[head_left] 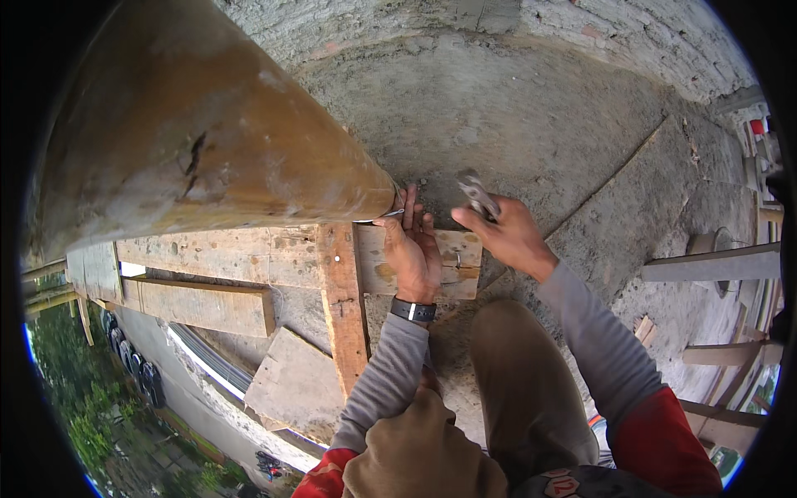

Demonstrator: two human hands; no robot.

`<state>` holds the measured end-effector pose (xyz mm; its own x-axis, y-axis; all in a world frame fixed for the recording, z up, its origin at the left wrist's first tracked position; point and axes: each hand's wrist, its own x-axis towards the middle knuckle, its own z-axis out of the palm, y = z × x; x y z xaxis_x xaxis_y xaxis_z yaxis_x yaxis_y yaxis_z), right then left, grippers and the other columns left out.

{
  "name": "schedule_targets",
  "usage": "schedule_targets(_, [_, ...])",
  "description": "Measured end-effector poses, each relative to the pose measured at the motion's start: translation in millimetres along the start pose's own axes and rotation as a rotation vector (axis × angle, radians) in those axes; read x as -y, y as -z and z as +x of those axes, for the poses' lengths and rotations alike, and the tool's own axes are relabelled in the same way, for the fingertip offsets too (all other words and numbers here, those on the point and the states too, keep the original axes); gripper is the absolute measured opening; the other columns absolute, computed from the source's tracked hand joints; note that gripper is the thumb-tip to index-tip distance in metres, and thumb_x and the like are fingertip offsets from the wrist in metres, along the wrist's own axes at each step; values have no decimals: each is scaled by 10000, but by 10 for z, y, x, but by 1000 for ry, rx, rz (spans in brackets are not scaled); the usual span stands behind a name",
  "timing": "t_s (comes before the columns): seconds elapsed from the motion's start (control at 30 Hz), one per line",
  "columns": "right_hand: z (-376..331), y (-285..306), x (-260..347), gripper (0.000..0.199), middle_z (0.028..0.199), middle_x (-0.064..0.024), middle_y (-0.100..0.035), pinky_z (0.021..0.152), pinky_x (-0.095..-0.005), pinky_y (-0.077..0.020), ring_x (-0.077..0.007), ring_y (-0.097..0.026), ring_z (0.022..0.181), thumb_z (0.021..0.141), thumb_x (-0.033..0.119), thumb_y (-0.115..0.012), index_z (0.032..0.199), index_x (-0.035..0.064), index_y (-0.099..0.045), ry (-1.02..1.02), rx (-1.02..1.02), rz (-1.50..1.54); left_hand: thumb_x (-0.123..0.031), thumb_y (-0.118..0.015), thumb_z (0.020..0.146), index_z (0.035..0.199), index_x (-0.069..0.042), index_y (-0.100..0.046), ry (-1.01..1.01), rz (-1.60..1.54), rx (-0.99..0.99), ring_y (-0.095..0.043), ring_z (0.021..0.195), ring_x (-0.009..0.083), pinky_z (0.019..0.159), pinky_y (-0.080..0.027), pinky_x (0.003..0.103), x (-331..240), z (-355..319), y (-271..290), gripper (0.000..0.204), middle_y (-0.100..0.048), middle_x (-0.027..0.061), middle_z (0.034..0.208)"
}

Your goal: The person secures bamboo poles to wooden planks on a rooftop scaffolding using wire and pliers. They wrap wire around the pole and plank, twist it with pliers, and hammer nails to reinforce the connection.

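Pliers (475, 189) of grey metal, blurred, gripped in the right hand (516, 239), apart from the post. Left hand (415, 259), palm showing, fingers extended, at the foot of a thick, round, tan post (241, 158); whether it pinches the thin silvery wire (393, 213) there cannot be told. Step in hand, seemingly: wire being positioned. Next move probably calls for bringing pliers to wire, fingertips clear.

At left, dark vehicles (133, 363) line a grey road (189, 390) beside green trees (62, 357); a grey beam (718, 264) lies far right.
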<state>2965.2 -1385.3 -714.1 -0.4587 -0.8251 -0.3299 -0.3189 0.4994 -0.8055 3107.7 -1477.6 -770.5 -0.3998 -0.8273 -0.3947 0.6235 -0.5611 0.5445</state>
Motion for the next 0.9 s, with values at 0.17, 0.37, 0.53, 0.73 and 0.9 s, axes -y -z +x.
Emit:
schedule_targets(0.17, [1108, -272, 544, 286, 717, -73, -657, 487, -339, -445, -137, -563, 554, 895, 259, -769, 987, -9, -731, -136, 324, 274, -548, -416, 1039, 1465, -99, -437, 6, 11, 1, -524, 1118, 130, 949, -459, 304, -33, -10, 14, 619, -525, 56, 1467])
schedule_targets(0.37, [1209, -284, 443, 182, 759, -50, -687, 455, -276, -418, -97, -560, 565, 880, 117, -781, 1006, 9, -708, -109, 444, 336, -565, -497, 992, 1404, -107, -492, 41, -26, -24, -518, 1053, 117, 927, -462, 289, 23, 32, 53, 615, -548, 21, 1415])
schedule_targets(0.53, [1138, -367, 403, 188, 799, -64, -707, 501, -272, -469, -91, -616, 653, 902, 123, -757, 1016, -6, -681, 39, 335, 260, -562, -521, 982, 1254, -91, -556, 56, -5, -80, -545, 985, 131, 898, -496, 303, 42, 62, 83, 545, -608, 10, 1156])
schedule_targets(0.73, [1057, -381, 378, 208, 804, -59, -712, 589, -292, -520, -101, -639, 678, 911, 119, -746, 1041, -23, -667, -31, 389, 407, -538, -493, 1012, 1157, -72, -587, 40, -110, -46, -583, 950, 124, 894, -517, 297, 75, 65, -17, 497, -619, 2, 1062])
schedule_targets(0.9, [982, -330, 448, 269, 832, -158, -722, 682, -372, -549, -248, -699, 751, 946, 178, -689, 1074, -55, -648, 93, 325, 191, -624, -448, 985, 1100, -78, -562, -127, -28, -174, -562, 931, 138, 886, -505, 309, 217, 126, -176, 569, -582, -9, 1002])
